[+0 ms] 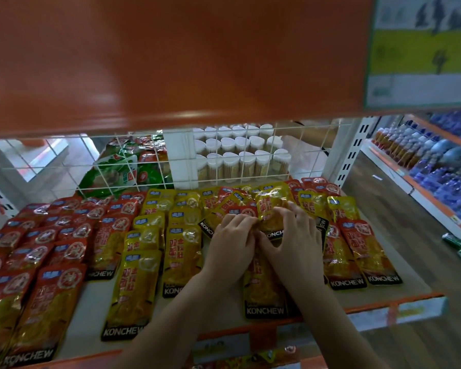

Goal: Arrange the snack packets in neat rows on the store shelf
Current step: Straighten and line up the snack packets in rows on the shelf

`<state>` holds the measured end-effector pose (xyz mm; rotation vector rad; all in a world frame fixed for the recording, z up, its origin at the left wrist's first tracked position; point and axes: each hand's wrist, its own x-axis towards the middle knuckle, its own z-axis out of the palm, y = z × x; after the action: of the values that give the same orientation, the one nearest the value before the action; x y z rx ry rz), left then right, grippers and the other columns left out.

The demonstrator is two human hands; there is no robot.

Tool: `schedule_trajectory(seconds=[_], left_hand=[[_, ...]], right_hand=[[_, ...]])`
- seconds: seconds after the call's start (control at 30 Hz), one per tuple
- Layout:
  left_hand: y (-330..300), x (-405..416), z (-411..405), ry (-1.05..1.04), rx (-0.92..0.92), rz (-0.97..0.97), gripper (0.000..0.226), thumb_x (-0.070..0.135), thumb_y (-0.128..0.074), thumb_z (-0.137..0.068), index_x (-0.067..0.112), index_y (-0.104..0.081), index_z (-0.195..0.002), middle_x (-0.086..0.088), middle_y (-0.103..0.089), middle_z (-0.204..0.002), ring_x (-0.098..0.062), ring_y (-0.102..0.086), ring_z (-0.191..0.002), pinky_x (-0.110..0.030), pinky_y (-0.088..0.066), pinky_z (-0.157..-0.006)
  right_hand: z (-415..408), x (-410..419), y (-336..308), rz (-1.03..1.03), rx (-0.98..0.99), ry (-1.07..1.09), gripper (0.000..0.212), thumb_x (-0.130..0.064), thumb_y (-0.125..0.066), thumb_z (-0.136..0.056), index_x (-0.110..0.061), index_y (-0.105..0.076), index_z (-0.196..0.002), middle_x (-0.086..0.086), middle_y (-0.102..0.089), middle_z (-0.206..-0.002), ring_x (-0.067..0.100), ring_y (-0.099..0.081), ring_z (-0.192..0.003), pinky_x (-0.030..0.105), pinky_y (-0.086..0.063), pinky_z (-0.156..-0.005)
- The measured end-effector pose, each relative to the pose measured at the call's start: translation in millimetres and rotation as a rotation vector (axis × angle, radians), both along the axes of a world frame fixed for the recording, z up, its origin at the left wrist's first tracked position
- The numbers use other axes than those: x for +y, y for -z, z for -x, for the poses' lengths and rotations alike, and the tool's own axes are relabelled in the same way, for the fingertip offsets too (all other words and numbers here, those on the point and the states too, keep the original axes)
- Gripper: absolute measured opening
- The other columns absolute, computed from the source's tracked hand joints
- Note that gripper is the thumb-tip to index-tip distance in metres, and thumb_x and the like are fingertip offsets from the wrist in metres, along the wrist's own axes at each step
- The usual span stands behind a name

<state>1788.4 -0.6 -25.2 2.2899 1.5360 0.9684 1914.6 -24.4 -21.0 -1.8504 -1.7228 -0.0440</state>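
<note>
Red packets [64, 235] at left already in rows; yellow packets [144, 262] partly. Left hand [233, 243], right hand [294, 249]: fingers clamped on yellow packet [273, 209] above jumbled middle pile, unsorted.

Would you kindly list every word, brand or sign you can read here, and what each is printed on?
"KONCHEW": black bottom band of a yellow packet.
"KONCHEW": bottom band of a red packet.
"KONCHEW", partly covered: the packet both hands hold.
Large Chinese characters on the packets: too blurred to read.
Price strip on the shelf edge: blurred.
Poster at upper right: no readable text.
</note>
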Motion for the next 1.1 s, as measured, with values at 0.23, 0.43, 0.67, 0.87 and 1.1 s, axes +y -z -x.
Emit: schedule_trajectory(seconds=[0.23, 0.43, 0.67, 0.87, 1.1], left_hand=[[2, 1, 3, 0.036, 0.025, 0.014, 0.044, 0.022, -0.035, -0.087, 0.008, -0.060, -0.121, -0.004, -0.063, -0.118, -0.022, -0.051, -0.113, -0.036, -0.043, -0.099], [2, 0, 6, 0.062, 0.002, 0.047, 0.051, 0.030, -0.027, -0.088, 0.009, -0.058, -0.123, -0.003, -0.060, -0.122, -0.019, -0.047, -0.116, -0.033, -0.039, -0.101], [-12, -2, 9, 0.014, -0.403, 0.225, 0.034, 0.028, -0.054, -0.093, 0.015, -0.051, -0.124, 0.006, -0.061, -0.108, 0.001, -0.057, -0.094, -0.012, -0.046, -0.080], [-28, -5, 14, -0.056, -0.848, 0.391, 0.045, 0.026, -0.064, -0.086, 0.022, -0.044, -0.126, 0.002, -0.059, -0.108, -0.005, -0.061, -0.094, -0.017, -0.054, -0.070], [-54, -2, 35, -0.062, -0.962, 0.396, 0.038, 0.014, -0.065, -0.086, 0.017, -0.053, -0.122, -0.006, -0.059, -0.104, -0.013, -0.064, -0.084, -0.016, -0.052, -0.058]], right_hand=[[3, -1, 0, -0.215, 0.095, -0.225, 0.043, -0.013, -0.073, -0.079, -0.012, -0.055, -0.119, 0.013, -0.043, -0.136, 0.014, -0.035, -0.128, 0.019, -0.035, -0.095], [0, -1, -4, -0.291, 0.247, -0.260, 0.024, 0.005, -0.060, -0.085, -0.009, -0.063, -0.105, 0.001, -0.053, -0.106, -0.005, -0.042, -0.095, -0.001, -0.035, -0.083], [-2, -8, -10, -0.362, 0.412, -0.218, 0.026, 0.003, -0.056, -0.087, -0.004, -0.061, -0.111, 0.000, -0.056, -0.101, -0.002, -0.049, -0.092, 0.003, -0.038, -0.083], [-2, -12, -14, -0.359, 0.508, -0.314, 0.025, -0.014, -0.047, -0.091, -0.013, -0.060, -0.112, -0.012, -0.057, -0.100, -0.004, -0.054, -0.095, 0.007, -0.041, -0.080], [4, -15, -16, -0.277, 0.220, -0.506, 0.051, -0.050, -0.056, -0.084, -0.015, -0.054, -0.121, -0.001, -0.049, -0.118, 0.005, -0.047, -0.112, 0.013, -0.040, -0.093]])
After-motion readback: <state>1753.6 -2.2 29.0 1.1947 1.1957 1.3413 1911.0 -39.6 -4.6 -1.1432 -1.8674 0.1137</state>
